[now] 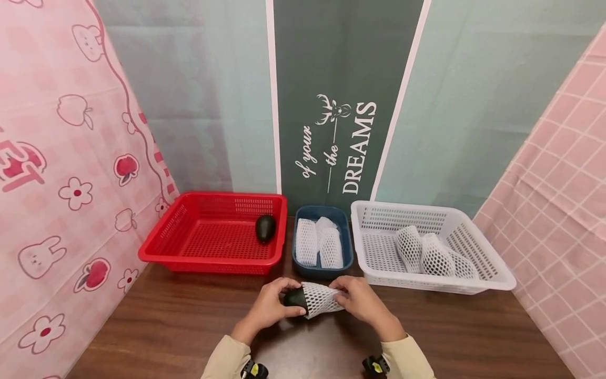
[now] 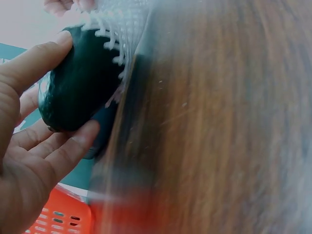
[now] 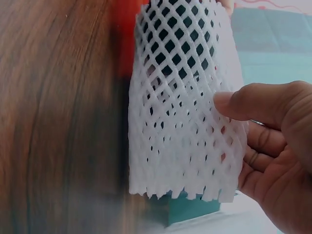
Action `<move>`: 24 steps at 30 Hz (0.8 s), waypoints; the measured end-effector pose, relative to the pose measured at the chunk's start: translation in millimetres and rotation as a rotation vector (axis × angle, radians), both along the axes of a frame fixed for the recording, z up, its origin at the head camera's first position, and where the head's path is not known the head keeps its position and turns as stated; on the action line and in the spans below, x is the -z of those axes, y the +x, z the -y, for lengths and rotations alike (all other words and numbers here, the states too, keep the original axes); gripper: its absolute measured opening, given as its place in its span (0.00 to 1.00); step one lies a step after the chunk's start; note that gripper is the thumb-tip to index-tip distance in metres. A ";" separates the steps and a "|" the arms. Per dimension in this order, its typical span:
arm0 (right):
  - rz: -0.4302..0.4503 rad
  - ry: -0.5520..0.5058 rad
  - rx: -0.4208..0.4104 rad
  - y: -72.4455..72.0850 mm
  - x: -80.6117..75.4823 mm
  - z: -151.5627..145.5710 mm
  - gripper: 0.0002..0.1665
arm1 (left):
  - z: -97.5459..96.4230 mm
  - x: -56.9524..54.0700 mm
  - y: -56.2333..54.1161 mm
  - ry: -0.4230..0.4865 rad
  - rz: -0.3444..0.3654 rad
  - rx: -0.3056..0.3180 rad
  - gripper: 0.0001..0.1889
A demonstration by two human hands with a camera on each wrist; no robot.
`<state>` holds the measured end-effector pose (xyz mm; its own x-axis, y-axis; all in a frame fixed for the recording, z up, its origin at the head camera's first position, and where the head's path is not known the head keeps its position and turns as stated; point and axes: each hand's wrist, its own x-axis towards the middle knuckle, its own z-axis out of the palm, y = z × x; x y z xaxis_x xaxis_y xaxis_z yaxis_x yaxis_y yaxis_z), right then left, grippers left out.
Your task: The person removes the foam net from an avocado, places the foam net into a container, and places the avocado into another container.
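Observation:
A dark green avocado (image 1: 295, 299) sits partly inside a white foam net sleeve (image 1: 321, 299) above the table's front. My left hand (image 1: 271, 305) grips the avocado's bare end between thumb and fingers, as the left wrist view shows with the avocado (image 2: 80, 80) close up. My right hand (image 1: 362, 300) pinches the sleeve towards its other end; in the right wrist view the thumb presses on the mesh (image 3: 187, 122) and the fingers lie behind it. The avocado's other end shows dark through the mesh. The sleeve's far end hangs flat past it.
A red basket (image 1: 213, 266) at the left holds one bare avocado (image 1: 265, 228). In the middle, a blue bin (image 1: 323, 272) holds several foam net sleeves (image 1: 306, 242). A white basket (image 1: 426, 281) at the right contains several net-wrapped items (image 1: 436, 256). Curtains stand behind and at both sides.

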<state>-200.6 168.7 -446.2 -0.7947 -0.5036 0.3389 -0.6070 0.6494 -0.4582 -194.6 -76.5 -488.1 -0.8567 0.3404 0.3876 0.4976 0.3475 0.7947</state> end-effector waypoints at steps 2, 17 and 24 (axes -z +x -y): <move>-0.009 0.010 -0.002 0.7 -0.7 -2.2 0.09 | 2.5 -2.0 1.2 0.002 -0.012 -0.002 0.24; -0.020 -0.007 0.081 4.0 -4.6 -30.8 0.11 | 30.2 -2.8 8.0 -0.013 -0.099 -0.080 0.24; -0.019 -0.037 0.068 4.7 -3.6 -31.5 0.11 | 35.1 -7.6 10.1 -0.018 -0.029 -0.103 0.24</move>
